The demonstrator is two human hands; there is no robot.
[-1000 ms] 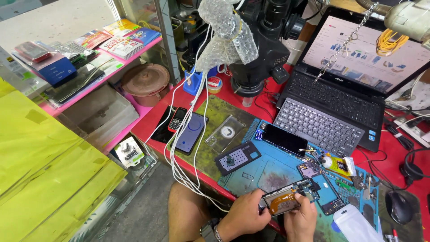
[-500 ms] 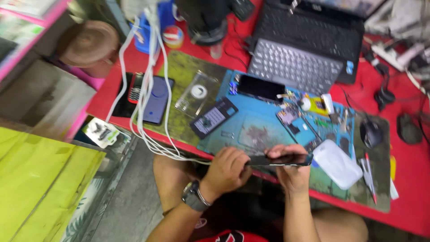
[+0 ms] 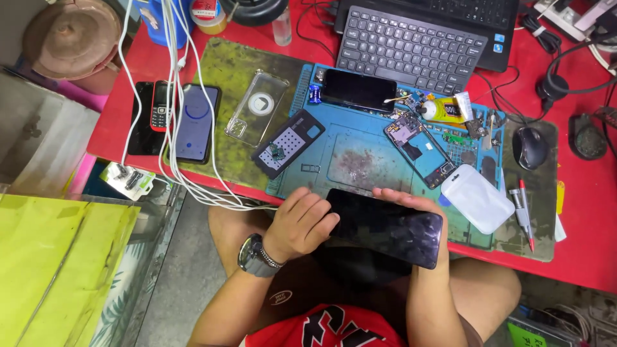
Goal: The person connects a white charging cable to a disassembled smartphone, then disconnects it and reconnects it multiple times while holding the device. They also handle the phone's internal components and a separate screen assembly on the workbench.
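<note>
Red tabletop (image 3: 591,250) fills the view, a blue work mat (image 3: 360,160) laid on it to keep small parts together. Nearest, at six o'clock, a black phone (image 3: 385,228) is held flat over the lap, just off the edge, screen up. The left hand (image 3: 299,225) curls closed over its left end; the right hand (image 3: 418,205) cups it from beneath, fingers wrapping the far edge. Further off, at twelve o'clock, lie an opened phone frame (image 3: 421,149) and a laptop keyboard (image 3: 411,42).
</note>
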